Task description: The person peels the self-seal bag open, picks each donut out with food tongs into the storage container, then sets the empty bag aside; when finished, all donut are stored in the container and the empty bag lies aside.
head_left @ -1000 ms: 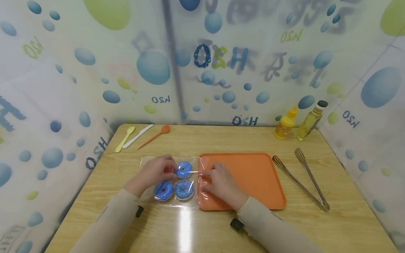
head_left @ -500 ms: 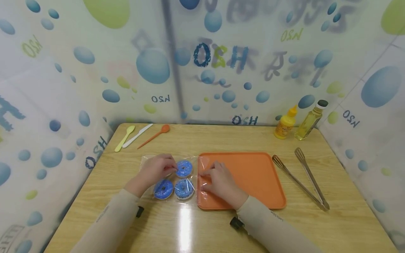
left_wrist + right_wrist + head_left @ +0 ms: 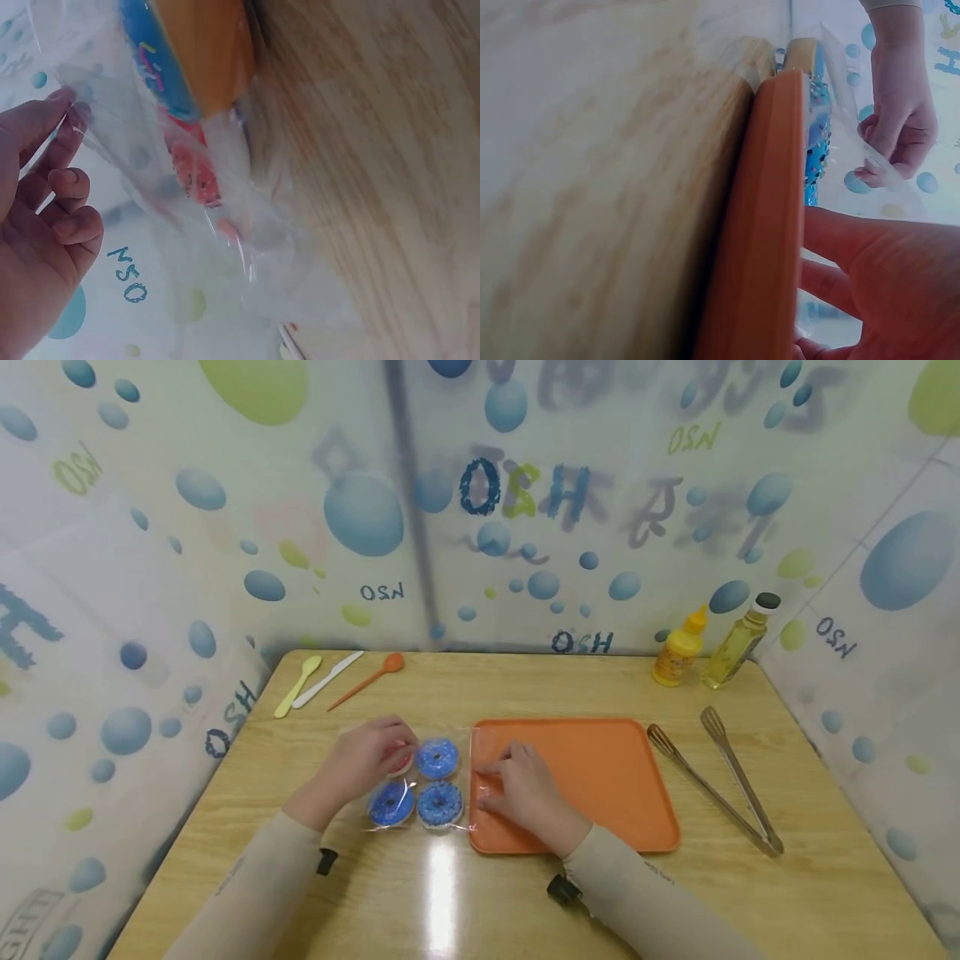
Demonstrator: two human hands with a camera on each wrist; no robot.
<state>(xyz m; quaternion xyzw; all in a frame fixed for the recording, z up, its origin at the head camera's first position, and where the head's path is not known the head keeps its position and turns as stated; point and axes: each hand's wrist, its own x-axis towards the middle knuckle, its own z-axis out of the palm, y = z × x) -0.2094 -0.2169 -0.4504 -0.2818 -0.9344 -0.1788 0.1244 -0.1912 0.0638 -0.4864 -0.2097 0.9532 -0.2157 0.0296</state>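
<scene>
A clear plastic bag [image 3: 120,150] holds several toy doughnuts. Three are blue: the upper blue doughnut [image 3: 447,750], the lower left blue doughnut [image 3: 401,814] and the sprinkled blue doughnut [image 3: 452,814]. A red doughnut [image 3: 193,169] lies partly behind my left hand [image 3: 363,758] in the head view. That hand pinches the bag's film between thumb and index finger, the other fingers loosely bent. My right hand [image 3: 528,793] rests at the left edge of an orange tray [image 3: 592,777], thumb and fingers spread apart, fingertips pressing where the bag's edge overlaps the tray.
A yellow spoon [image 3: 298,687], a white knife [image 3: 327,680] and an orange spoon [image 3: 367,681] lie at the back left. Metal tongs [image 3: 742,785] lie right of the tray. A yellow squeeze bottle [image 3: 678,656] and an oil bottle [image 3: 735,652] stand at the back right.
The bag's near edge has drawn back from the table's front, and the film has shifted under my left hand, which moved slightly. The right hand stays in place on the tray's edge.
</scene>
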